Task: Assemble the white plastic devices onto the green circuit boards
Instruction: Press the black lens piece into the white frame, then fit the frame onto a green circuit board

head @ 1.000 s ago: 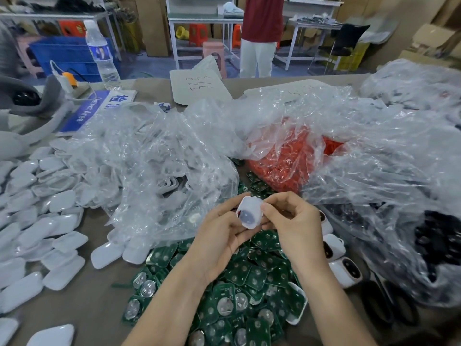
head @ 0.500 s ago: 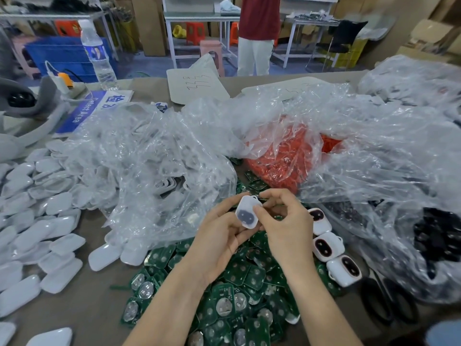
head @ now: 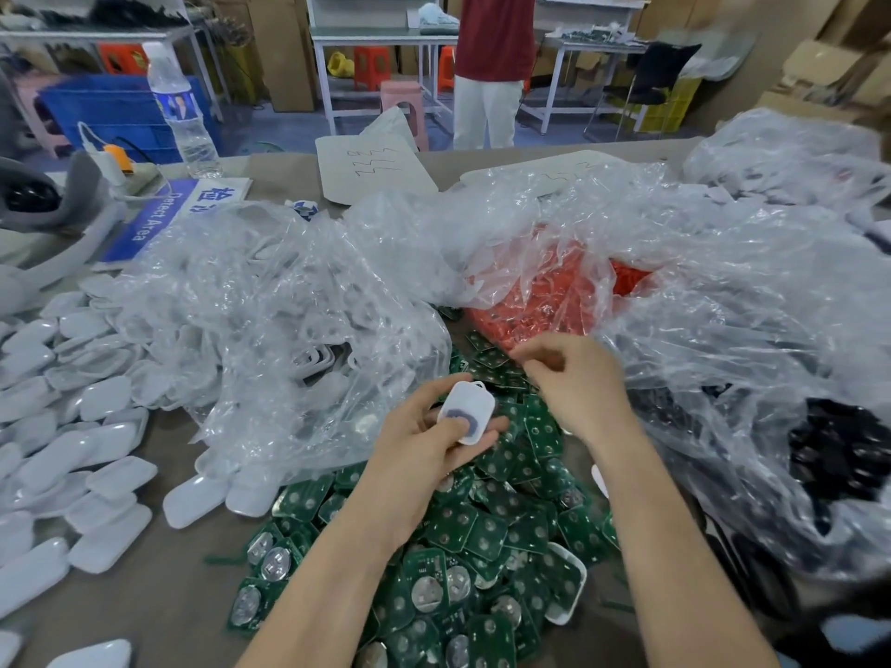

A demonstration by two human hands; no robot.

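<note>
White shells (head: 72,426) crowd the desk's (head: 159,614) left edge. Near the middle of the front edge, the left hand (head: 424,455) grips a white device (head: 466,412) above the green boards (head: 482,532). Just right of it, the right hand (head: 573,383) hovers, blurred, fingers curled; I cannot tell whether it pinches anything. Behind lies a bag of red parts (head: 545,301).

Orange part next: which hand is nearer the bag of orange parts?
Right. The right hand is just short of the orange parts; the left hand sits farther back, holding a white device.
</note>
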